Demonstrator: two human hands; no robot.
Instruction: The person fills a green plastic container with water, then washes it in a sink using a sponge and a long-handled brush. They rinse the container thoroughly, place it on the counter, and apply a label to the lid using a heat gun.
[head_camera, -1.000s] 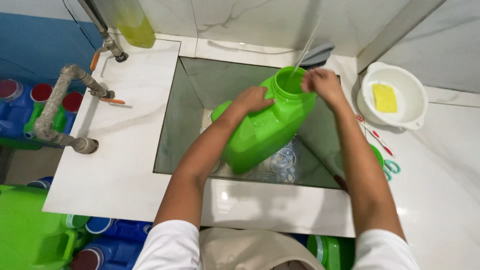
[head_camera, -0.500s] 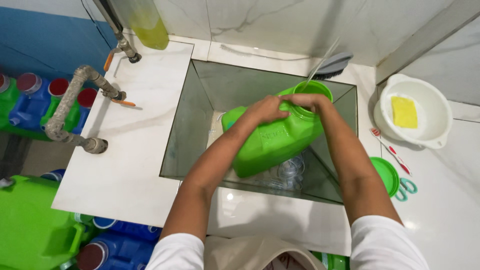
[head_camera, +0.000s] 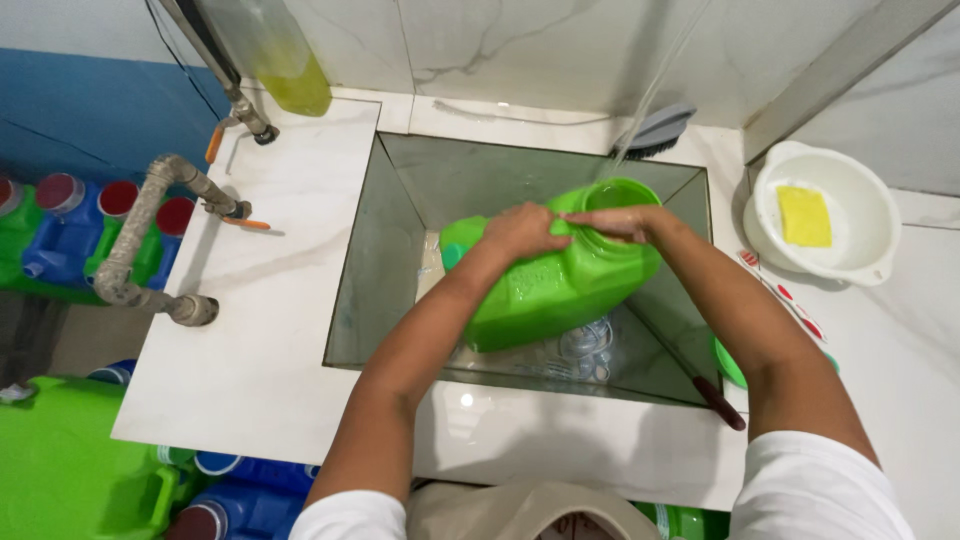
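Observation:
A bright green plastic jug (head_camera: 555, 285) is tilted inside a square stone sink (head_camera: 385, 260), its wide mouth up at the far right. A thin stream of water (head_camera: 655, 90) falls into the mouth. My left hand (head_camera: 520, 230) grips the jug's upper side near the handle. My right hand (head_camera: 615, 222) rests on the neck just below the mouth. Water pools at the sink's bottom under the jug.
A white basin (head_camera: 835, 260) holding a yellow sponge (head_camera: 804, 216) stands on the counter at right. A brush (head_camera: 655, 130) lies behind the sink. Grey pipes with valves (head_camera: 150, 240) run along the left edge. Blue and green jugs (head_camera: 70, 225) stand on the floor at left.
The jug has dropped lower into the sink and tipped flatter. My right hand slid from the mouth's rim to the neck, and both hands came closer together.

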